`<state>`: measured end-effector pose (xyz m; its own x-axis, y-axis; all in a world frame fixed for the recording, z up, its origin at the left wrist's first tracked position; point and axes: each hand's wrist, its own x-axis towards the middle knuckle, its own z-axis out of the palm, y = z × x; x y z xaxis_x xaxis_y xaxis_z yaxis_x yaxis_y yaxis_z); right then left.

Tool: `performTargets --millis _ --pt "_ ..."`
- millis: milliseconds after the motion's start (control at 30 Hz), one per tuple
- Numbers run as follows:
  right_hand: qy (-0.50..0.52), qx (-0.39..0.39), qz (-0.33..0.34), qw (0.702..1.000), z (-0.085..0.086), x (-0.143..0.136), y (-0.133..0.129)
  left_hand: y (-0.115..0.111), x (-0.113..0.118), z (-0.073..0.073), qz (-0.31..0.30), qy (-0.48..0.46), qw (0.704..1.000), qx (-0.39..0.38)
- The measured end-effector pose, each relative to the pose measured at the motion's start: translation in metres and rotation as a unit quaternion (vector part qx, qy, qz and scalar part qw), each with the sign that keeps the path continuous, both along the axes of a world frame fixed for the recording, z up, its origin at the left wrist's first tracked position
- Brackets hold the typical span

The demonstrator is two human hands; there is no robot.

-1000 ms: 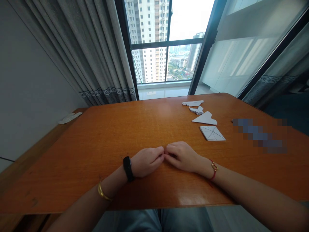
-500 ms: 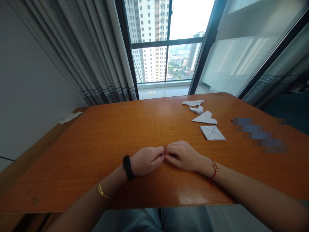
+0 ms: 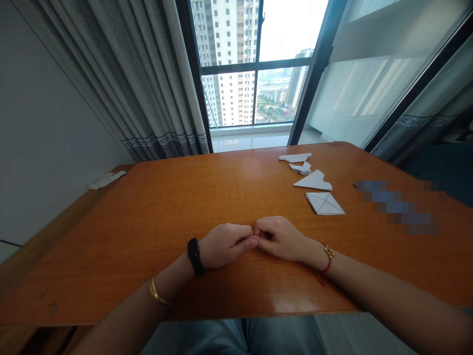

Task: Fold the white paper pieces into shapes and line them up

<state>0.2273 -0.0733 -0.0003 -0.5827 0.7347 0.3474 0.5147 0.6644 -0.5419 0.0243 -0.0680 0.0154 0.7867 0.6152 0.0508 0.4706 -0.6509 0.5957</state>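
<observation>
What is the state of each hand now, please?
Left hand: loosely closed, nothing visible in it.
Right hand: loosely closed, touching the left hand; nothing visible in it.

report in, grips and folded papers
Left grip touching right grip, over wooden table. Folded paper square untouched, beyond right grip. Three more folded papers behind.

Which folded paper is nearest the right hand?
The four-sided folded paper with dark lines across its top; the other three papers lie farther from the right hand.
</observation>
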Motion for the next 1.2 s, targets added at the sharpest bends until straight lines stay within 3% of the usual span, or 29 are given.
performTargets --millis 500,700,833,933,1067,1200 --pt "-0.014 0.021 0.005 1.000 -0.003 0.003 0.004 -0.002 0.000 0.002 0.026 -0.007 1.000 0.002" --pt "-0.031 0.026 0.004 0.999 -0.005 0.000 0.001 -0.003 0.001 0.002 0.005 -0.005 1.000 0.001" --pt "-0.033 0.034 0.003 0.999 0.005 0.003 0.007 -0.002 0.000 0.002 0.057 -0.025 0.998 0.008" --pt "-0.022 0.076 -0.049 0.996 0.016 0.026 0.041 -0.001 -0.001 0.004 0.093 -0.062 0.994 0.015" --pt "-0.048 0.125 -0.251 0.959 0.022 0.082 0.123 0.001 -0.003 0.003 0.104 -0.071 0.992 0.013" --pt "-0.042 0.124 -0.362 0.923 0.022 0.128 0.189 0.002 -0.002 0.002 0.103 -0.046 0.994 0.015"
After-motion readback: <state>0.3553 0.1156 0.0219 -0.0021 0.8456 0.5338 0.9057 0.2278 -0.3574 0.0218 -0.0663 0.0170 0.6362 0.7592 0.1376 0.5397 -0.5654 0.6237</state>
